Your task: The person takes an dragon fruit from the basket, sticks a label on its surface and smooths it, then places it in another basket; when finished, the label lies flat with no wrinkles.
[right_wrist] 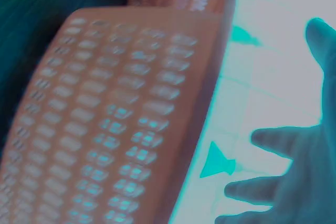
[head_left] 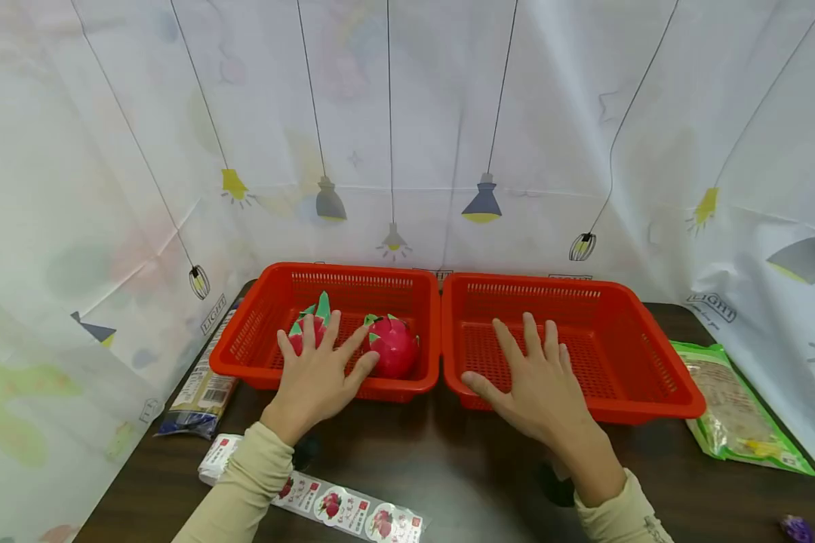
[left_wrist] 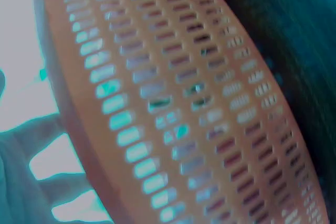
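Two red plastic baskets stand side by side on the dark table. In the left basket (head_left: 258,348) lie two dragon fruits: one dragon fruit (head_left: 394,348) shows fully, and the other dragon fruit (head_left: 322,311) is partly covered by fingers. My left hand (head_left: 321,381) is spread over the front of the left basket, fingers straight, holding nothing. Over the front of the right basket (head_left: 625,362), my right hand (head_left: 539,385) is spread the same way, with only the basket's mesh floor beneath it. Both wrist views show the fingers extended beside a slotted basket wall.
A strip of round dragon fruit stickers (head_left: 353,513) runs from its roll (head_left: 216,457) across the front of the table. At the left edge lies a printed bag (head_left: 200,396), at the right a green-edged bag (head_left: 740,403). A small purple object (head_left: 797,528) sits front right. A patterned curtain (head_left: 421,136) hangs behind.
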{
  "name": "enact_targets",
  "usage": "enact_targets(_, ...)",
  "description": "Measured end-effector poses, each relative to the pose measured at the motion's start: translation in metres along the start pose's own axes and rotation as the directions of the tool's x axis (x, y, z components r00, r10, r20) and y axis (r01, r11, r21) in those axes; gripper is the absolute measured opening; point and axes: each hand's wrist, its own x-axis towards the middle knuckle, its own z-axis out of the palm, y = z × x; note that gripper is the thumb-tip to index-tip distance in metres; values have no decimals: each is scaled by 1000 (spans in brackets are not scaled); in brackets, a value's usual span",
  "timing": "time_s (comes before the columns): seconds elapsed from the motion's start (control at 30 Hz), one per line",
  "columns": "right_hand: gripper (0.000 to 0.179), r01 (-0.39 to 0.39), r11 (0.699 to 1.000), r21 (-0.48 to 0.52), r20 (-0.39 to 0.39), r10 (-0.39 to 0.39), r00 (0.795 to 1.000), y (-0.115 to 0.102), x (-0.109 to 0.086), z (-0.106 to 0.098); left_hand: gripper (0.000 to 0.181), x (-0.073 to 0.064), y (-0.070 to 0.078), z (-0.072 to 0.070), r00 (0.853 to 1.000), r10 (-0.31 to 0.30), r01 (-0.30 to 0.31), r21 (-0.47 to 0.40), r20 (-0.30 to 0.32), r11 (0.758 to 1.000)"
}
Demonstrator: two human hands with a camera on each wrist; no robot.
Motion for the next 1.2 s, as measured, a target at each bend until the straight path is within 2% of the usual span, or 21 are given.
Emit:
enact_targets(0.1,97,56,998,32,-55,-55,997,-18,12,-7,60,0,-14,-9,994,-54,53,-16,-98,998)
enact_targets(0.2,93,113,992,53,-65,-110,992,-36,24,-16,55,-1,-31,-19,973,-133,124,-59,-190,991)
enact_targets(0.3,90,152,986,71,-2,-153,988,-54,39,-26,52,-4,-53,-29,947,-188,166,-105,-260,981)
enact_targets(0.4,90,182,980,76,88,-188,978,-70,57,-35,50,-7,-75,-36,929,-212,179,-132,-304,975)
enact_targets(0.5,90,206,975,86,175,-218,960,-83,75,-36,50,-11,-93,-37,917,-252,214,-150,-308,965)
enact_targets(0.7,89,249,961,120,309,-275,910,-103,104,-18,53,-19,-117,-31,911,-348,311,-189,-219,931)
enact_targets(0.8,88,249,959,136,363,-282,888,-111,114,-6,49,-21,-124,-27,914,-337,295,-201,-224,934)
enact_targets(0.97,90,217,963,161,414,-265,871,-120,125,16,38,-22,-133,-18,913,-274,227,-182,-302,957)
enact_targets(1.1,91,196,971,136,446,-237,863,-125,130,31,35,-26,-139,-15,902,-263,210,-184,-343,960)
enact_targets(1.2,92,190,976,102,483,-215,849,-128,133,41,41,-28,-142,-15,890,-288,226,-205,-354,952)
